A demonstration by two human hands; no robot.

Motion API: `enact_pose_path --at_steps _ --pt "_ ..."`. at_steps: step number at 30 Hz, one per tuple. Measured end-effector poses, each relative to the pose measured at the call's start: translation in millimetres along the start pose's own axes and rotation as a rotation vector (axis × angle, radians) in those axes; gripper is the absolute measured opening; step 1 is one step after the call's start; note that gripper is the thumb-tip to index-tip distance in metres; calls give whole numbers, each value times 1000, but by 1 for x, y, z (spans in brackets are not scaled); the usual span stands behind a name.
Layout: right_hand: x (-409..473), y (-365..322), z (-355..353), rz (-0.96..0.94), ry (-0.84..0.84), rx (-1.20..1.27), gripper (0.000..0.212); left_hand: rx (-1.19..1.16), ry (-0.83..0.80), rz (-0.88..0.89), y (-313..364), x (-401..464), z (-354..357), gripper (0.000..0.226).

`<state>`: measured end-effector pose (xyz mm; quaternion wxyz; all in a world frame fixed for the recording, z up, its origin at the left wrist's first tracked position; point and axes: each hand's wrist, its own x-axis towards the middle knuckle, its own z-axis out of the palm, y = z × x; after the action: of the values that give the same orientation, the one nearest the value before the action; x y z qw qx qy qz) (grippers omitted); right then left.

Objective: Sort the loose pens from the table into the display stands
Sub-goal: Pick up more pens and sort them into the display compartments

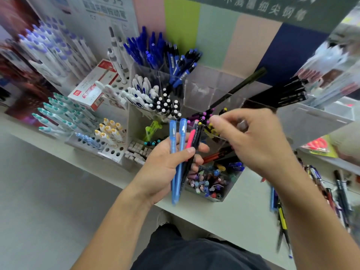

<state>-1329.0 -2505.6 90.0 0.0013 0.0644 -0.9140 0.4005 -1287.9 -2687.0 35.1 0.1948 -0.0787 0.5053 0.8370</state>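
Observation:
My left hand [167,164] grips a small bundle of pens upright: two light blue pens [176,152] and a black pen with a pink grip [191,141]. My right hand [253,139] hovers just right of the bundle, above the clear acrylic stand [212,197]. Its thumb and fingertips are pinched together near the black pens with purple and yellow tips [204,115]; what they hold is hidden. Loose pens [331,191] lie on the table at the right edge.
Clear stand compartments hold dark blue pens [152,47], white pens [142,90] and black pens with white tips [167,106]. A white rack with teal pens [58,115] and yellow-capped pens [111,129] stands at left. A red-and-white box [93,84] lies behind.

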Motion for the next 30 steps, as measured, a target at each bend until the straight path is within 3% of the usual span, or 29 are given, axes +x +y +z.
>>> enact_pose_path --at_steps 2,4,7,10,14,18,21,23,27,30 --pt "-4 -7 10 139 -266 314 24 74 -39 6 2 -3 3 24" --pt "-1 -7 16 226 -305 521 19 98 -48 -2 4 -7 4 26" --pt "1 -5 23 211 -202 534 14 114 -15 -19 5 -13 0 34" --pt "2 -2 16 127 8 484 16 156 74 -6 2 -19 -5 25" --pt "14 0 -20 127 244 739 26 125 203 18 4 -20 -11 23" --pt "24 2 -27 221 286 993 25 -22 168 29 12 -15 -1 29" --pt "24 1 -22 292 291 1185 27 39 143 57 22 -9 18 54" --pt "22 3 -20 312 309 1191 27 207 174 93 26 -2 28 53" --pt "12 7 -23 299 365 1132 24 391 194 164 25 9 44 7" --pt "7 20 -47 153 615 883 18 353 231 169 22 14 49 10"
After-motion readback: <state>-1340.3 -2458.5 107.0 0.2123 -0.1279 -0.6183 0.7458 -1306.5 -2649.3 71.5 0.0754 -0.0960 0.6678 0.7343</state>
